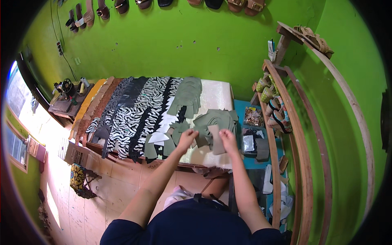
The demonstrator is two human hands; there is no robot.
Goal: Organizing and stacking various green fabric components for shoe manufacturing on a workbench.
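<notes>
My right hand [228, 140] pinches the edge of a flat taupe cut piece [216, 139], which is waisted in shape and held up over the table. To its left, my left hand [188, 139] has its fingers pinched together. An olive-green cut piece [201, 140] lies right by those fingertips, but whether they grip it is unclear. Just beyond my hands, a fanned pile of olive-green cut pieces [216, 118] covers part of the pale table top [214, 92]. More green pieces [179, 130] are scattered near my left hand, with a white piece [158, 137] beside them.
Overlapping rows of zebra-print pieces [143, 104] and brown pieces [92, 110] fill the table's left. A sewing machine [66, 89] stands beyond them. At right are a bin of scraps [254, 117] and a wooden rack [294, 139] with sandals. A patterned stool [77, 176] is lower left.
</notes>
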